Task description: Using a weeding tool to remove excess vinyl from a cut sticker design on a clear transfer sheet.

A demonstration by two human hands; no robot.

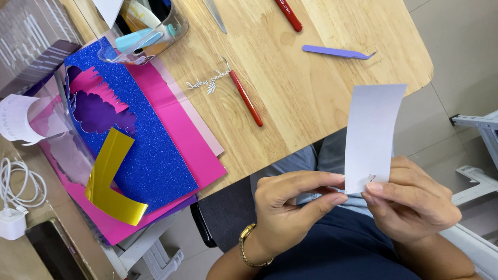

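A narrow strip of white paper (372, 134) stands upright below the wooden table's (313, 93) near edge, over my lap. My left hand (292, 204), with a gold bracelet on the wrist, pinches the strip's lower left edge between thumb and fingers. My right hand (414, 197) grips the strip's bottom right corner, thumb on the front. A small cut shape shows at the paper's bottom edge between the two thumbs.
On the table lie blue glitter sheets (150, 143), pink sheets (196, 142), a curled gold strip (110, 183), a red-handled tool (246, 98) beside a white paper cutout (207, 83), purple tweezers (337, 52), a clear container (146, 27). A charger and cable (11, 203) sit left.
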